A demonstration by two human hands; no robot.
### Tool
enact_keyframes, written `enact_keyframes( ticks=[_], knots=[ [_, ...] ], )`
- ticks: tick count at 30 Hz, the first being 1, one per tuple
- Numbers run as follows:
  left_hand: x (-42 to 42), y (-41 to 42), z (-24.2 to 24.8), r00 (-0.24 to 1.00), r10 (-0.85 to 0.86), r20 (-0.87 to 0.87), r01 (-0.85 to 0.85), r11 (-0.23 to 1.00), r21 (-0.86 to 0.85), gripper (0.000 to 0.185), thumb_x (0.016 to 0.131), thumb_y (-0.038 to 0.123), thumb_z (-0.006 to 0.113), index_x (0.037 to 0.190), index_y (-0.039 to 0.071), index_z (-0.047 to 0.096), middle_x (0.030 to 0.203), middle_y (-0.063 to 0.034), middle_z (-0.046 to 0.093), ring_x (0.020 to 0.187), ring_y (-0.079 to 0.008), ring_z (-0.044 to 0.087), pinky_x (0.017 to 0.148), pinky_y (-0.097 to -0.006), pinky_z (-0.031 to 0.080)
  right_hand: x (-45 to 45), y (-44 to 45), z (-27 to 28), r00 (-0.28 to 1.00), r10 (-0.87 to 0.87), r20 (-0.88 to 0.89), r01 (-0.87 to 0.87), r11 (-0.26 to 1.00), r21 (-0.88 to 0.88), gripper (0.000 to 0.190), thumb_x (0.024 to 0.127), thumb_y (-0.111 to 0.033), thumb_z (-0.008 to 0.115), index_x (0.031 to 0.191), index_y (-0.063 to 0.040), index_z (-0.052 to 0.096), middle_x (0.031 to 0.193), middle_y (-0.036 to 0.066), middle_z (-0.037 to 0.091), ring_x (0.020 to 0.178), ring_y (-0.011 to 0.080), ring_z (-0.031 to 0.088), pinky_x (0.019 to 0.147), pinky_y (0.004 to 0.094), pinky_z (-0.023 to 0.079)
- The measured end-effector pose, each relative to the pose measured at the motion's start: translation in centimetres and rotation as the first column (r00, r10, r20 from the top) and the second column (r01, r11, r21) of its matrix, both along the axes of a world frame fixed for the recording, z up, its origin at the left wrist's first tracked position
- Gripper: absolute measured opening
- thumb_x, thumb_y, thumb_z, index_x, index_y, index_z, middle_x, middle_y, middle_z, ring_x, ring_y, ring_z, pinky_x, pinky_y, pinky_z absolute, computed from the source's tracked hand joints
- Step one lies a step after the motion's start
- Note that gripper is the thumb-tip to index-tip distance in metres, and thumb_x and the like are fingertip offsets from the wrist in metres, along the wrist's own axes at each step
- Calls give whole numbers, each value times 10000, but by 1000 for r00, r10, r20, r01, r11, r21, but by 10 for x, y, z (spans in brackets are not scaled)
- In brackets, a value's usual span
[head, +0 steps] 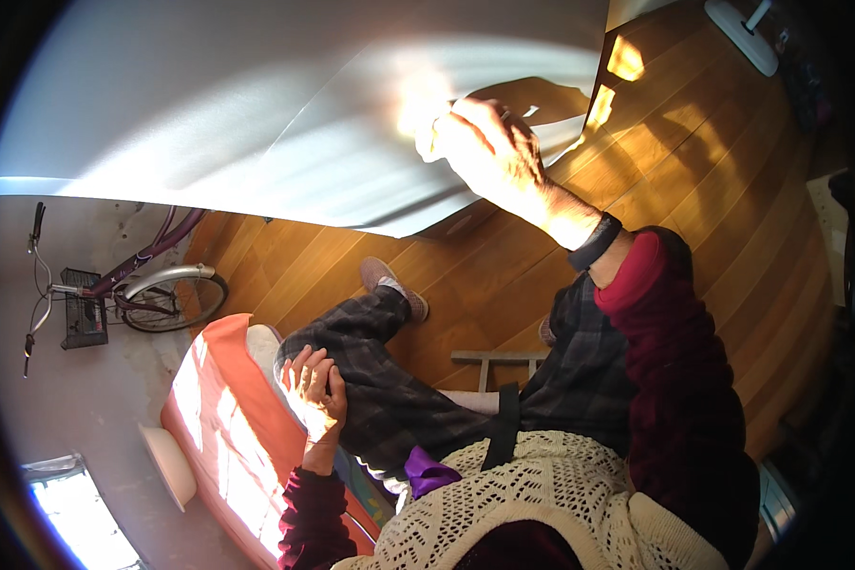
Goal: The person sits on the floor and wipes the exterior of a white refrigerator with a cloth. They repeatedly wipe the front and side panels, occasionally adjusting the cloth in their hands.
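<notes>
My right hand (495,160) reaches forward over a large pale, shiny sheet or panel (313,142), with its fingers curled down at the surface. Strong glare bleaches the fingertips, and whether they pinch a small pale thing is unclear. A brown patch with a rounded edge (541,100) shows in the panel just past this hand. A dark band (595,241) circles the right wrist. My left hand (315,392) holds nothing and lies beside my left knee in dark plaid trousers (356,335), fingers loosely bent and slightly apart.
Left of me is a surface under an orange cloth (221,420), with a pale basin (167,467) near the wall. A purple bicycle (149,263) with a basket stands beyond. Below is a wooden floor (670,171); a grey metal frame (491,358) sits between my legs.
</notes>
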State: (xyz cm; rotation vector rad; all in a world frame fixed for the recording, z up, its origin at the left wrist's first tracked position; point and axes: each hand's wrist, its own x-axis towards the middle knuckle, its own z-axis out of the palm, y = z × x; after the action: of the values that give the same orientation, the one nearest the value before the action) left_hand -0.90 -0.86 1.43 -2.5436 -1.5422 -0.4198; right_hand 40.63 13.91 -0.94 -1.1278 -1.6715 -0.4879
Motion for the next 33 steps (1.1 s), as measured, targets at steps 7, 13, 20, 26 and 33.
enact_keyframes(
  ticks=[7, 13, 20, 26, 33],
  knots=[
    [1, 0, 1, 1000, 6, 14, -6, 1000, 1, 117, 858, 51, 687, 969, 85, 698, 1126, -55, 725, 1195, -302, 632, 1135, -530, 362, -13, -18, -18, 983, 142, 113, -122, 978, -167, 185, 877, -155, 620, 1050, -220, 621, 1047, -30, 590, 948, 127, 624, 921, 347, 469],
    [2, -1, 1, 999, 12, 30, -12, 1000, 1, 131, 859, 48, 685, 983, 86, 699, 1126, -57, 727, 1197, -298, 636, 1135, -521, 363, 2, -22, -50, 927, -113, -359, -85, 867, -491, 330, 917, -107, 691, 1222, -124, 566, 1143, 91, 603, 916, 255, 691, 762, 371, 574],
    [0, -1, -2, 998, 17, 55, -18, 1000, 15, 114, 876, 32, 668, 976, 73, 702, 1118, -67, 729, 1189, -312, 639, 1129, -526, 379, 44, 6, -94, 738, -44, -674, -176, 951, -255, 251, 941, 52, 571, 969, -114, 385, 860, 18, 424, 615, 159, 517, 558, 395, 540],
    [-2, -2, -3, 998, 36, 58, -37, 999, 15, 125, 866, 31, 672, 980, 74, 701, 1118, -63, 730, 1186, -309, 642, 1122, -531, 382, 75, -3, -112, 485, -180, -855, -377, 839, -391, 220, 945, 32, 577, 934, -111, 411, 831, 13, 458, 615, 152, 536, 553, 371, 530],
    [-1, -1, -2, 997, 35, 69, -36, 999, 17, 125, 864, 29, 670, 978, 71, 696, 1112, -68, 729, 1179, -308, 648, 1111, -530, 386, 73, 0, -112, 350, -244, -905, -533, 742, -406, 194, 950, 9, 585, 892, -108, 442, 798, 8, 497, 615, 145, 559, 548, 344, 519]
  ],
)
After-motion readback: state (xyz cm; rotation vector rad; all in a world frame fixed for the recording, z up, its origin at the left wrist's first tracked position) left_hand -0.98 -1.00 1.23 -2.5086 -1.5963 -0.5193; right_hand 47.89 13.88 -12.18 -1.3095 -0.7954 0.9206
